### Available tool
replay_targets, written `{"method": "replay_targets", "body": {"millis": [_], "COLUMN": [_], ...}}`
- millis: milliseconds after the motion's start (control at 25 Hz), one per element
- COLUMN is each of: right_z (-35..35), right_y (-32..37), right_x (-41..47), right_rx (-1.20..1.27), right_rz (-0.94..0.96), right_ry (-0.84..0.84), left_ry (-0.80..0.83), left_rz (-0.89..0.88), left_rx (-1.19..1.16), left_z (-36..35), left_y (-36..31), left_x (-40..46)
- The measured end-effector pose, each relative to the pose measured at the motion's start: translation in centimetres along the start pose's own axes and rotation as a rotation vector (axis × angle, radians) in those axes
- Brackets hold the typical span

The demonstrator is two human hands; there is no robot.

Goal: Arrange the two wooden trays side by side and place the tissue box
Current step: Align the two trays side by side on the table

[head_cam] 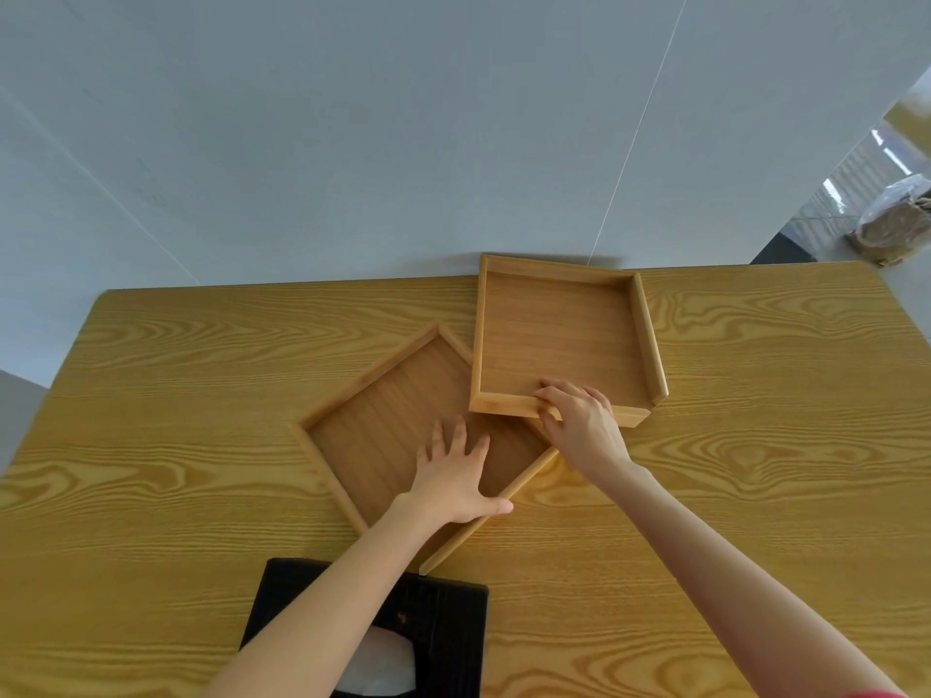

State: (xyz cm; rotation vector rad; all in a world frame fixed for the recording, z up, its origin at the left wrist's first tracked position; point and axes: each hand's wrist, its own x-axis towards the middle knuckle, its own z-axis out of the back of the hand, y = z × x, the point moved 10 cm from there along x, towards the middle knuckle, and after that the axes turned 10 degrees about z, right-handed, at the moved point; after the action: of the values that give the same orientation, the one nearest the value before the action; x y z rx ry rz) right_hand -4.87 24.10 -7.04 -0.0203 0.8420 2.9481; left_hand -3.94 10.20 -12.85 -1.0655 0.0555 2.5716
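**Two wooden trays overlapping on the table, one hand on each**

The right hand point(579, 425) pinches the near wall of the far tray point(559, 340), fingers inside and thumb on the outer face, so its grip is clamped on that wall. This tray stands roughly square to the table point(201, 370); its near-left part overlaps the near tray point(383, 425), which lies turned at an angle. The left hand point(456, 476) rests flat on the floor of the near tray, fingers spread apart, thumb by the right-hand wall; it presses rather than clasps. The black tissue box point(443, 622) sits at the table's near edge, partly under the left forearm, a white tissue showing in its slot.

Both trays appear stiff and light, with smooth wood likely to slide on the table; the raised walls look like the surest places to take hold. The tissue box probably lifts easily by its sides.
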Motion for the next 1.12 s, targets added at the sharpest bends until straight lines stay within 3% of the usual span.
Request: {"method": "replay_targets", "body": {"millis": [320, 720, 1120], "right_z": [-0.1, -3.1, -7.0], "right_y": [1.0, 3.2, 6.4], "right_x": [-0.1, -1.3, -2.7], "right_rx": [-0.012, -0.007, -0.002], "right_rz": [-0.001, 0.04, 0.148], "right_ry": [0.006, 0.117, 0.19], "left_ry": [0.014, -0.016, -0.045], "left_rz": [-0.037, 0.147, 0.133], "left_rx": [0.088, 0.08, 0.072], "left_z": [0.8, 2.9, 2.9], "left_y": [3.8, 14.7, 17.0], "left_x": [-0.6, -1.0, -1.2]}}
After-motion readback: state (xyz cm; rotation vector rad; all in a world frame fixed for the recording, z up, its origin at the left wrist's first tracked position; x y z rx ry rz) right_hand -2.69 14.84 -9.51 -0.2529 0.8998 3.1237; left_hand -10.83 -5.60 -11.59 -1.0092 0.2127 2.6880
